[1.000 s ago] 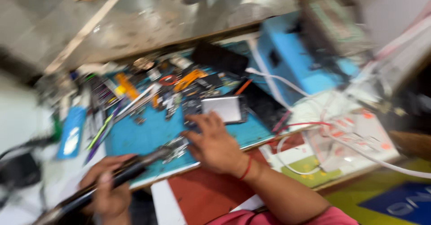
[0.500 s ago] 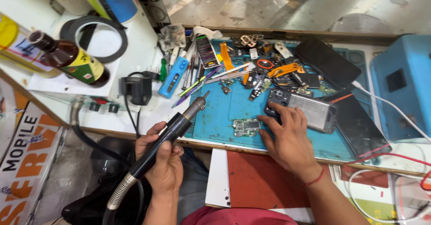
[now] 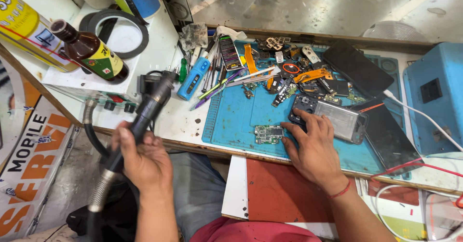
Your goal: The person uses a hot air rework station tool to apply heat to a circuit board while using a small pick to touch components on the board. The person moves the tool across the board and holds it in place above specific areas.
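Workbench [image 3: 183, 121] is lying ahead of both hands, white-topped with a wooden front edge. Blue mat [image 3: 241, 121] is sitting under the right hand [image 3: 316, 150], reaching out left and forward of it. Blue box [image 3: 434, 97] is standing to the right of that hand, well apart. Dark phone screen [image 3: 357, 68] is lying beyond the right hand, up and to the right. Tape ring [image 3: 113, 34] and brown bottle [image 3: 89, 54] are resting ahead of the left hand [image 3: 142, 160], the bottle lying on its side.

Left hand is gripping the hot-air handle [image 3: 144, 111] in a closed fist, nozzle pointing up and away over the bench edge, its ribbed hose [image 3: 99, 193] trailing down below the wrist. Right hand is lying flat on the mat, fingers spread wide, holding nothing; the fingertips are touching an opened phone [image 3: 333, 119] just ahead of it. Circuit board [image 3: 268, 134] is lying on the mat just left of the right index finger; whether it is touching cannot be told. Loose parts [image 3: 289, 78], tweezers and pens are scattered beyond the right hand.
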